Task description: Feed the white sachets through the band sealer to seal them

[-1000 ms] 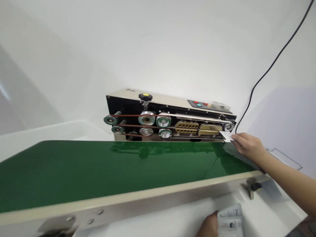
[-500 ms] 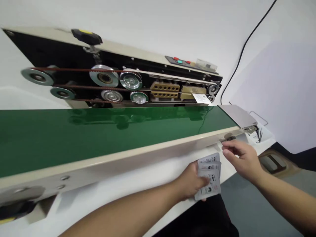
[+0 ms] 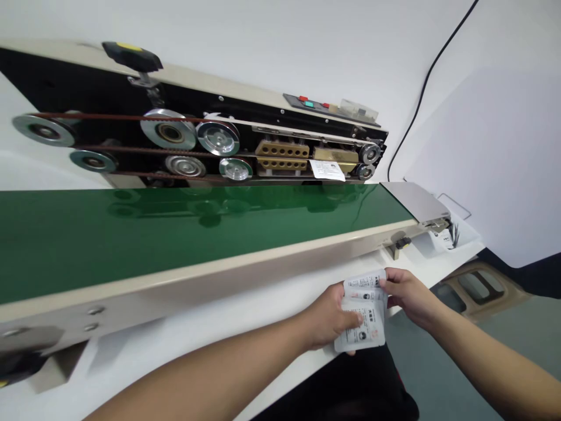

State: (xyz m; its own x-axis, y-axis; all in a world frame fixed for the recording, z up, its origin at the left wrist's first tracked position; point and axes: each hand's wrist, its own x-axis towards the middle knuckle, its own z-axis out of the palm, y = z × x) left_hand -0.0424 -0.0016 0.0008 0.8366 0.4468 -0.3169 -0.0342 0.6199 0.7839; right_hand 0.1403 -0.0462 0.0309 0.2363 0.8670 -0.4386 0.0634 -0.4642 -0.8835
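A fanned stack of printed white pouches [image 3: 363,324] is gripped in my left hand [image 3: 331,318], the thumb lying across the front one. My right hand [image 3: 407,292] pinches the upper right edge of the rear pouch [image 3: 363,280] between thumb and fingers. Both hands are over the front edge of the white table, in front of the conveyor. Farther back, another white pouch [image 3: 328,170] hangs from the band sealing machine [image 3: 280,126], its top edge caught between the belts beside the brass blocks.
A green conveyor belt [image 3: 175,240] runs along the machine's front. At its right end are a metal plate [image 3: 414,202] and a white bin [image 3: 467,237] with pouches in it. A black cable [image 3: 423,88] hangs down the wall. A beige stool [image 3: 482,289] stands at lower right.
My right hand has come left and down onto the pouches and now pinches the rear one. The pouch in the machine has travelled left along the belts. The view has shifted slightly.
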